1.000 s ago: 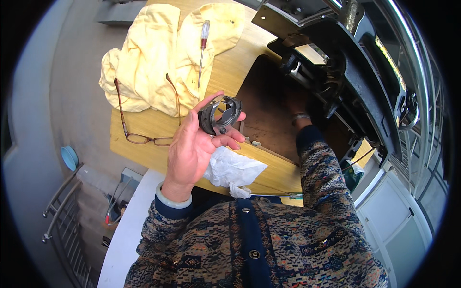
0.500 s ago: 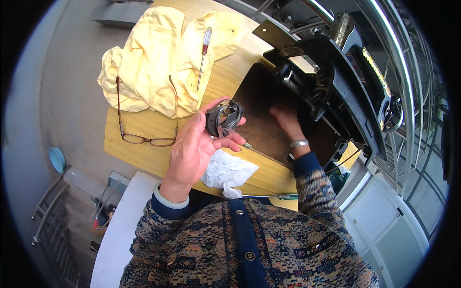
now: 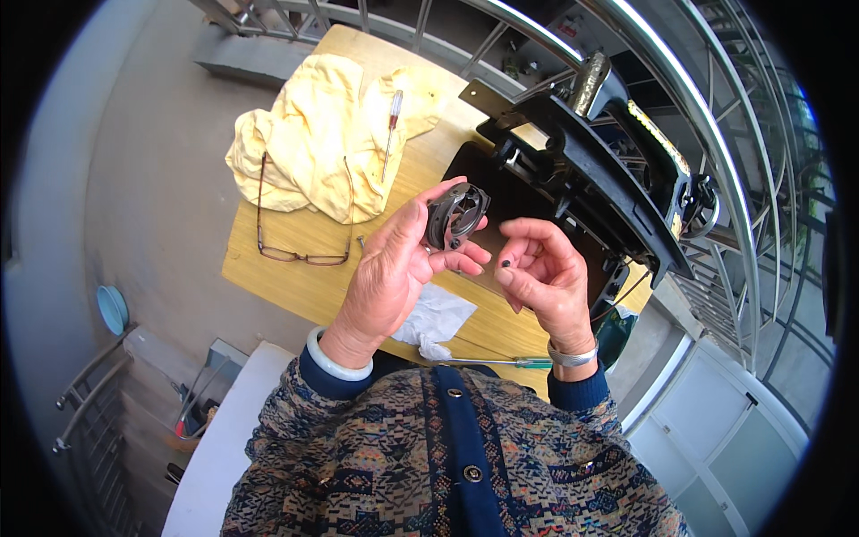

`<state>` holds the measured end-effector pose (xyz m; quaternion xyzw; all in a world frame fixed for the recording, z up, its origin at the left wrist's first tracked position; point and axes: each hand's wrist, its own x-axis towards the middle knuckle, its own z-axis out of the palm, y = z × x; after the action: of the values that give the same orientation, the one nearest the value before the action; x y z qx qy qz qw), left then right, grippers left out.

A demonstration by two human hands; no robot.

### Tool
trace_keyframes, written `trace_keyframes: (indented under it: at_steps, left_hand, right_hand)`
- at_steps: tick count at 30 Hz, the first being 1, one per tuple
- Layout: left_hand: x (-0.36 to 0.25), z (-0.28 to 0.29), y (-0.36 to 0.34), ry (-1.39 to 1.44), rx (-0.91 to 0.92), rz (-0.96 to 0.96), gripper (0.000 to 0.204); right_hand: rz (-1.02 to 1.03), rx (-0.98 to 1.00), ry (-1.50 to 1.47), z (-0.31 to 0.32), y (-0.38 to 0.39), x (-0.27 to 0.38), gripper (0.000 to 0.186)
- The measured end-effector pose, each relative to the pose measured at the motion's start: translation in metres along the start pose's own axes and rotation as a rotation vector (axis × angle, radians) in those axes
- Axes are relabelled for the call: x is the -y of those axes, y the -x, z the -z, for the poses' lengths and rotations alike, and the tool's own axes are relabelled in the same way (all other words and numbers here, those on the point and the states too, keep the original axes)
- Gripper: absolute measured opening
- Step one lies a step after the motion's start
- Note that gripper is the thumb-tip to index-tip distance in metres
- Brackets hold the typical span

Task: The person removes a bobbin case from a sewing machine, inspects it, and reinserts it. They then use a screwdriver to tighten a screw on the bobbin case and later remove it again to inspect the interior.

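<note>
My left hand (image 3: 386, 277) grips a dark metal sewing machine shuttle race (image 3: 456, 216), a round ring with an open middle, held between thumb and fingers over the table. Beside it, to the right, my right hand (image 3: 548, 279) pinches a small dark screw-like piece (image 3: 506, 264) between thumb and forefinger. The two hands are apart. Behind the right hand, a black sewing machine (image 3: 608, 170) lies tipped back, its underside showing above a dark opening in the tabletop.
A yellow cloth (image 3: 309, 134) lies at the back left, with a screwdriver (image 3: 391, 134) and eyeglasses (image 3: 304, 258) on it or at its edge. Crumpled white paper (image 3: 437, 315) rests on the wooden table (image 3: 277, 286) near me, by a green-handled tool (image 3: 532, 362). Metal railings (image 3: 662, 54) stand behind.
My right hand has come out from beneath the sewing machine toward my left hand, and a small dark piece now shows in its fingers. My left hand still holds the shuttle race.
</note>
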<state>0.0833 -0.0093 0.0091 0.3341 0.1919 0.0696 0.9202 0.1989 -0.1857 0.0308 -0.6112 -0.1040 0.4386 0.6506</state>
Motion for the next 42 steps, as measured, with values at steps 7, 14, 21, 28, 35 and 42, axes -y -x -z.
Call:
trace_keyframes:
  at_steps: [7, 14, 21, 28, 35, 42]
  left_hand:
    - [-0.021, -0.029, 0.012, -0.166, 0.045, -0.038, 0.061]
    - [-0.033, -0.048, 0.018, -0.260, 0.057, -0.015, 0.060]
    - [-0.045, -0.052, 0.018, -0.451, 0.011, 0.017, 0.057]
    - [-0.050, -0.069, 0.024, -0.963, -0.034, -0.268, 0.049]
    - [-0.052, -0.082, 0.031, -0.986, 0.095, -0.412, 0.045]
    - [-0.043, -0.089, 0.036, -0.651, -0.068, -0.286, 0.043]
  right_hand:
    - [0.020, -0.011, -0.080, -0.007, -0.014, 0.015, 0.045]
    - [-0.027, 0.045, -0.166, -0.002, -0.016, 0.025, 0.033]
    - [-0.029, 0.056, -0.314, -0.007, -0.014, 0.020, 0.027]
    - [0.100, 0.124, -0.503, -0.016, -0.012, 0.001, 0.030]
    - [0.205, 0.176, -0.545, -0.014, -0.005, -0.003, 0.034]
    - [0.203, 0.146, -0.533, -0.015, -0.004, -0.008, 0.033]
